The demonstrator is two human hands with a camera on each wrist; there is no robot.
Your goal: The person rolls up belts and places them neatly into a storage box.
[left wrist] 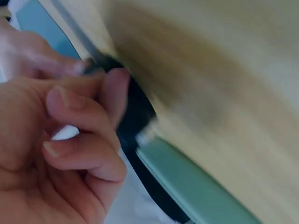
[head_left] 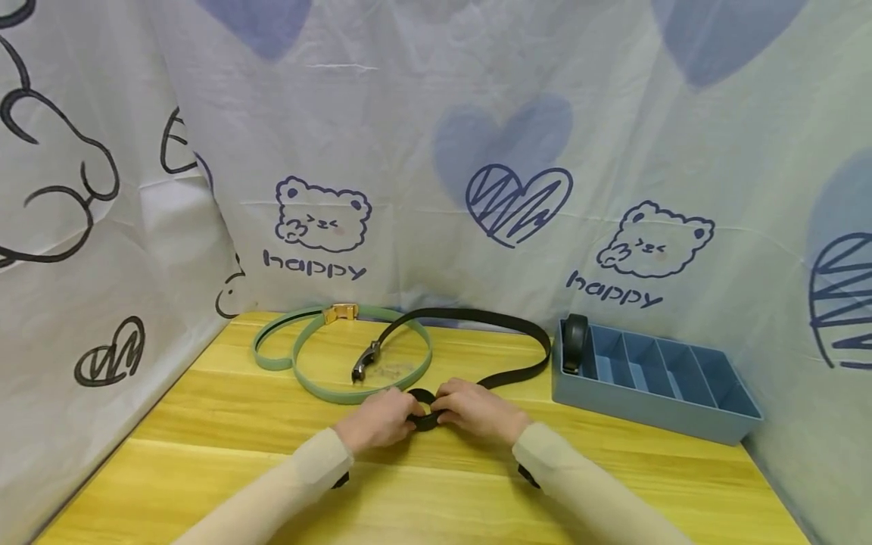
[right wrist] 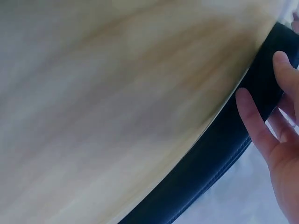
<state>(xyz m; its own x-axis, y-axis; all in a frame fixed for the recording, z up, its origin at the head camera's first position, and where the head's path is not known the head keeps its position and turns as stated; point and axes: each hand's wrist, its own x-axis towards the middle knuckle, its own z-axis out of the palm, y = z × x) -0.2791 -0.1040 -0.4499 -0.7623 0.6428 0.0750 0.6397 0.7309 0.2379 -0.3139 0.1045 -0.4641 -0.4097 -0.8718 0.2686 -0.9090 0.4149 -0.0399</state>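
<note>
A black belt lies on edge across the table, its dark metal buckle toward the left. Its other end bends into a small coil between the two hands. My left hand pinches the left side of that coil; in the left wrist view its curled fingers are at the black strap. From the right, my right hand grips the belt, and in the right wrist view its fingers lie along the strap's smooth face. Behind the left hand is a green belt with a gold buckle, looped on the table.
A blue tray with several compartments stands at the right. One rolled black belt sits upright in its leftmost compartment. A printed white cloth hangs behind the wooden table. The black belt's buckle end lies inside the green loop.
</note>
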